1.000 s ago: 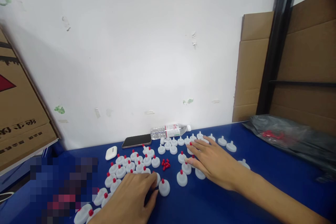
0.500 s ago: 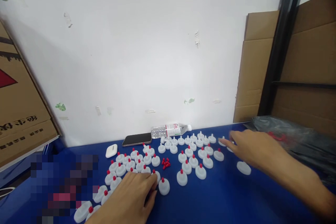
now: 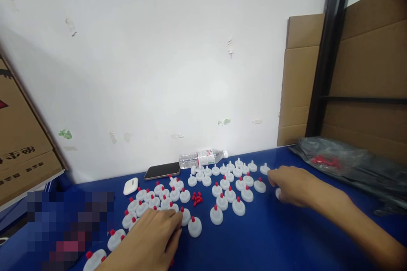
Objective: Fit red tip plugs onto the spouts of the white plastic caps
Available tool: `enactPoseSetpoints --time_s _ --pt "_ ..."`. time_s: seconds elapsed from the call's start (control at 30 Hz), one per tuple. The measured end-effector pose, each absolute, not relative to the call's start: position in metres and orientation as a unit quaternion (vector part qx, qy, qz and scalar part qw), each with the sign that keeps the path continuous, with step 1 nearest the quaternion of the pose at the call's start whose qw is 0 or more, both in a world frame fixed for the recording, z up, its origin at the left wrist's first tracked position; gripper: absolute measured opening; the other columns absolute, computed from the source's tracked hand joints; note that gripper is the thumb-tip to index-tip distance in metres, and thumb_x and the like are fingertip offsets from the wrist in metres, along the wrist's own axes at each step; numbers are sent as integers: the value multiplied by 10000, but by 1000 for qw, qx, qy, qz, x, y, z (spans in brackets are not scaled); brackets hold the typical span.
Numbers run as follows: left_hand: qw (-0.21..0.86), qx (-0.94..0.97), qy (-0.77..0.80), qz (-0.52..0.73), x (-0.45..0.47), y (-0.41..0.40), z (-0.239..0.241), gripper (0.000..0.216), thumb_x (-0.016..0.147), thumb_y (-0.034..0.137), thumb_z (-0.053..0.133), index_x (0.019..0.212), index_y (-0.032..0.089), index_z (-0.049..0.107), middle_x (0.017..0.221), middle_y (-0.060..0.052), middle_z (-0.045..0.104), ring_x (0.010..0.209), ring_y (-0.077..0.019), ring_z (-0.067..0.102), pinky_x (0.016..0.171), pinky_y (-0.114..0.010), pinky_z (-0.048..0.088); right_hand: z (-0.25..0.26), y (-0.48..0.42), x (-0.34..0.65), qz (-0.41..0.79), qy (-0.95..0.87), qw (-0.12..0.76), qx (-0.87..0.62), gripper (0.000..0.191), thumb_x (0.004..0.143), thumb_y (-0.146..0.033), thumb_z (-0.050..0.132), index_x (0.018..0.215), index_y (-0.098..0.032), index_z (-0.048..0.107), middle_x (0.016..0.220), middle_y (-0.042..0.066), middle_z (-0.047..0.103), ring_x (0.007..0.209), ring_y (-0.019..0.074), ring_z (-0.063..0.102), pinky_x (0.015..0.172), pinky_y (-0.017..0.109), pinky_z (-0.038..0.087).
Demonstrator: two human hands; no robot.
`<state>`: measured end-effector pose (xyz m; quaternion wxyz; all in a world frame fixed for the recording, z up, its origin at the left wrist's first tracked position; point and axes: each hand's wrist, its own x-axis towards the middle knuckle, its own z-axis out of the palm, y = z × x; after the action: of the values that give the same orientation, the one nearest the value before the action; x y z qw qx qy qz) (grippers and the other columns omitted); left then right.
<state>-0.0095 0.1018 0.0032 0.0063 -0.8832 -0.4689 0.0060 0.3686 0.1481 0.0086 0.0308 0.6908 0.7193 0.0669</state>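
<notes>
Many white nozzle caps stand on the blue table (image 3: 241,237). Some carry red tips, like the white cap (image 3: 195,227) beside my left hand (image 3: 152,237). That hand rests over the left group with its fingers curled together; a bit of red shows below it, and what it holds is hidden. To the right, my right hand (image 3: 289,186) is lowered to the table with bent fingers closed on a white nozzle cap (image 3: 278,193), mostly covered by the hand. Just beyond its fingertips stands an untipped white cap (image 3: 265,169). Loose red tips (image 3: 197,198) lie mid-table.
Along the wall lie a clear water bottle (image 3: 203,159), a phone (image 3: 162,170) and a white earbud case (image 3: 130,186). A grey plastic bag (image 3: 343,165) with red pieces lies at the right. Cardboard boxes (image 3: 25,135) stand at the left, near a pixelated patch.
My right hand has come down and closed over the flat-lying white cap at the right. My left hand stays over the left group. The view has shifted slightly to the right.
</notes>
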Motion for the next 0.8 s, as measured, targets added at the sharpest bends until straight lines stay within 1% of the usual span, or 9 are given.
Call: enactPoseSetpoints --time_s 0.07,0.13,0.23,0.33,0.47,0.57,0.63,0.8 --pt "12 -880 -475 3 -12 102 6 276 1026 222 368 867 231 594 907 -58 696 770 -250 625 701 -363 356 6 149 370 96 724 10 683 262 751 -31 649 929 -198 745 902 117 728 846 308 732 631 319 415" --pt "13 -878 -479 -4 -14 102 7 275 1017 213 373 847 223 589 913 -65 683 780 -248 616 706 -362 368 3 149 371 116 728 -10 675 229 816 -39 600 940 -182 728 929 123 707 823 287 714 642 322 400" --pt "5 -881 -473 -20 -16 102 7 248 998 207 403 845 217 597 946 -70 666 805 -241 609 720 -356 390 -1 151 370 130 735 -38 664 222 841 -18 559 907 -170 707 950 117 678 792 255 685 641 319 378" --pt "-19 -882 -469 -35 -17 101 7 196 975 205 449 874 222 617 972 -63 659 828 -235 607 754 -353 419 0 155 365 131 736 -66 661 221 858 -23 550 928 -165 705 970 120 676 852 263 678 664 322 381" --pt "-103 -883 -457 -36 -23 96 14 168 949 160 488 908 241 630 985 -29 662 899 -221 616 814 -332 451 9 159 358 119 731 -92 665 192 909 -107 551 999 -152 714 948 133 705 871 289 688 653 326 389" --pt "-162 -889 -426 -47 -29 94 21 239 928 93 494 991 265 648 1053 -7 671 991 -200 628 864 -302 465 16 158 353 115 727 -108 668 212 949 -186 529 1030 -146 722 949 152 727 861 307 699 641 334 395" --pt "-181 -888 -419 -59 -33 95 22 259 933 87 510 1027 277 658 1090 1 678 1021 -192 633 879 -291 469 18 157 349 111 725 -115 670 224 951 -213 530 1038 -149 727 966 161 738 860 317 705 637 337 399" --pt "-202 -880 -426 -60 -34 101 17 200 956 111 570 977 274 684 1026 26 695 1012 -175 636 875 -265 462 21 151 340 98 725 -142 667 245 937 -228 552 1099 -158 723 1018 155 751 917 329 714 661 336 423"
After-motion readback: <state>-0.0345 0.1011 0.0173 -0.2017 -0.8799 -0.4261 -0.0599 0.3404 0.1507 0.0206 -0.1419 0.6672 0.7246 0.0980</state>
